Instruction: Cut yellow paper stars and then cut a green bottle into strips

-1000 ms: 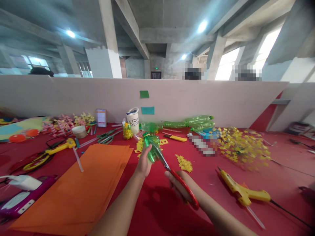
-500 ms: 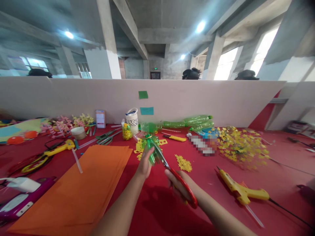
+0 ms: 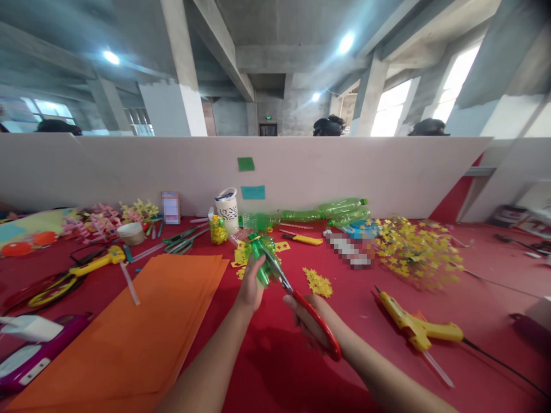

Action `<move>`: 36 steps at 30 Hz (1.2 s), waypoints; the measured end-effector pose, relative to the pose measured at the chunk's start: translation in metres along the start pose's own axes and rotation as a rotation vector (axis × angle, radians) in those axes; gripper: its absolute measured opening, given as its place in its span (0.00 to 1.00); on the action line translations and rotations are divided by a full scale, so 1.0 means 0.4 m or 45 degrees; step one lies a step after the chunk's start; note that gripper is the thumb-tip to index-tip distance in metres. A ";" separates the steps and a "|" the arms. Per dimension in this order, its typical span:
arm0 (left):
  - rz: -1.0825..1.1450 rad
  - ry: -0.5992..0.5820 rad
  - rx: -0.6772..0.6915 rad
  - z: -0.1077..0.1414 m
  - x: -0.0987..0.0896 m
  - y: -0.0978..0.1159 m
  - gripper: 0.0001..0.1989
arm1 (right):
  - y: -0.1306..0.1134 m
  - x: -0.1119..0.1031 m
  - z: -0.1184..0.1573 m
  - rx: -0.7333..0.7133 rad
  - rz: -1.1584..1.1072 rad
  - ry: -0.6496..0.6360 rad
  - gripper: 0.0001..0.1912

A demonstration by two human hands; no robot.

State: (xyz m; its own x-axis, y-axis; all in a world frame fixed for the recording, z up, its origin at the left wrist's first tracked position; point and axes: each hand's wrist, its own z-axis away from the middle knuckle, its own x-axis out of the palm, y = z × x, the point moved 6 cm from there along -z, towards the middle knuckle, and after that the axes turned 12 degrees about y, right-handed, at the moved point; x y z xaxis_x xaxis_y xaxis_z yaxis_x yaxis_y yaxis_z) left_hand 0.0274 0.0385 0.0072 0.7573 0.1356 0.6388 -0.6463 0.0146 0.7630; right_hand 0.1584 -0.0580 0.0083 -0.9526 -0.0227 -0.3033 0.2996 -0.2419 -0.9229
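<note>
My left hand (image 3: 252, 285) is closed around a piece of green plastic bottle (image 3: 261, 265), its neck end pointing away from me. In my right hand (image 3: 310, 321) is a pair of red-handled scissors (image 3: 316, 321), whose blades lie against the green plastic. Whether the blades are closed on it I cannot tell. Just beyond the bottle piece are yellow sheets with star cut-outs (image 3: 283, 246). A heap of small yellow stars (image 3: 317, 282) lies to the right of the scissors.
Orange sheets (image 3: 142, 327) cover the left front. A yellow glue gun (image 3: 415, 324) lies at right, below yellow star sprays (image 3: 417, 252). A yellow utility knife (image 3: 303, 238), green bottles (image 3: 344, 209) and a white cup (image 3: 227, 209) stand or lie toward the partition (image 3: 293, 172).
The whole view has shifted slightly, so things appear a little further left. Both hands keep their hold on the bottle piece and scissors, with little visible movement.
</note>
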 end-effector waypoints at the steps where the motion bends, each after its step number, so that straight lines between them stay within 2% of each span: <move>1: 0.004 0.003 0.003 -0.001 -0.001 0.001 0.13 | -0.002 0.000 0.000 -0.011 -0.013 -0.004 0.29; 7: -0.069 -0.005 0.029 0.006 -0.003 -0.008 0.17 | -0.002 0.001 -0.004 0.006 -0.079 -0.082 0.29; 12: -0.044 -0.034 0.079 0.016 0.010 -0.023 0.22 | -0.003 -0.008 -0.009 0.016 -0.086 -0.064 0.28; 19: -0.053 -0.025 0.022 0.019 0.011 -0.024 0.23 | -0.013 -0.013 -0.009 -0.064 -0.043 -0.037 0.28; 28: -0.042 -0.003 0.026 0.026 0.013 -0.012 0.23 | -0.022 -0.026 0.001 -0.050 0.045 0.007 0.26; 36: -0.094 0.024 0.060 0.008 -0.005 -0.024 0.22 | 0.001 -0.011 -0.015 -0.045 -0.068 -0.081 0.29</move>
State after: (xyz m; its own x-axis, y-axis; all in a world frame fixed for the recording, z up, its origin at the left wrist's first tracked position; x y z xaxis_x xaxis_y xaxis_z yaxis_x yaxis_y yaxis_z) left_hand 0.0325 0.0348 -0.0012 0.8003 0.1544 0.5793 -0.5835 -0.0214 0.8118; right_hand 0.1630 -0.0520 0.0080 -0.9684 -0.0723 -0.2386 0.2486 -0.2100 -0.9456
